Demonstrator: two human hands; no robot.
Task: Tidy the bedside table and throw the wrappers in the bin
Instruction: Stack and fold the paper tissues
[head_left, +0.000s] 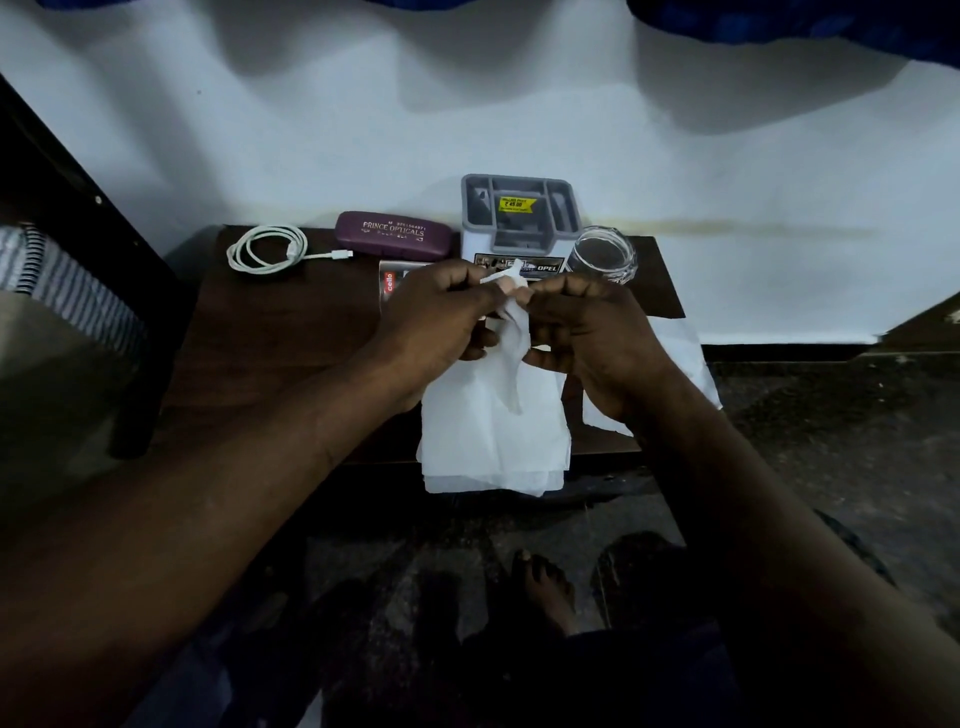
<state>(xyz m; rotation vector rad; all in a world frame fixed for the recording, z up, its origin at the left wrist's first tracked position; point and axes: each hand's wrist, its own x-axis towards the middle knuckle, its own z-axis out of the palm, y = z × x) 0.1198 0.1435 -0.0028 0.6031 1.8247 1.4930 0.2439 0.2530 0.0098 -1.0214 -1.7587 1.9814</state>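
Over the middle of the dark wooden bedside table (270, 332), both my hands hold a white tissue (493, 426). My left hand (436, 322) and my right hand (592, 338) each pinch its crumpled top end between thumb and fingers. The rest of the tissue hangs down and spreads over the table's front edge. A second white sheet (691, 358) lies under my right wrist at the table's right side. No bin is in view.
Along the back of the table lie a coiled white cable (270, 249), a purple glasses case (395, 236), a grey organiser (519, 218) and a glass jar (605, 254). A pen pack (388, 291) is partly hidden behind my left hand. A dark bed frame (78, 218) stands on the left.
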